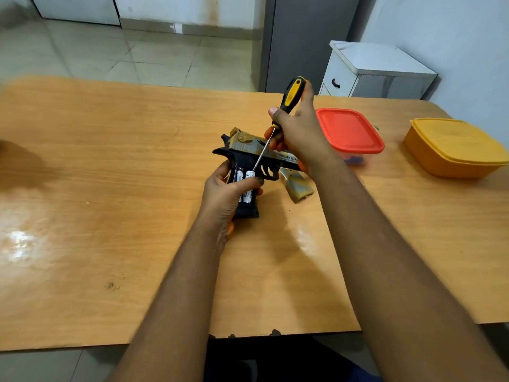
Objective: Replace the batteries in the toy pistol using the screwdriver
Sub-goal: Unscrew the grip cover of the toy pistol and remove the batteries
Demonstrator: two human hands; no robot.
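A black and tan toy pistol [249,151] lies on its side in the middle of the wooden table [110,188]. Its grip compartment is open and shows two white batteries [244,177]. My left hand [224,198] is wrapped around the grip, thumb across the batteries. My right hand [298,128] holds a black and yellow screwdriver [292,93] above the pistol. The thin shaft slants down and its tip sits at the top of the batteries. The tan battery cover [297,186] lies on the table just right of the grip.
A container with a red lid [349,130] stands right of the pistol, partly behind my right hand. An orange lidded box [454,147] sits at the table's right edge. A white cabinet [377,70] stands on the floor beyond the table.
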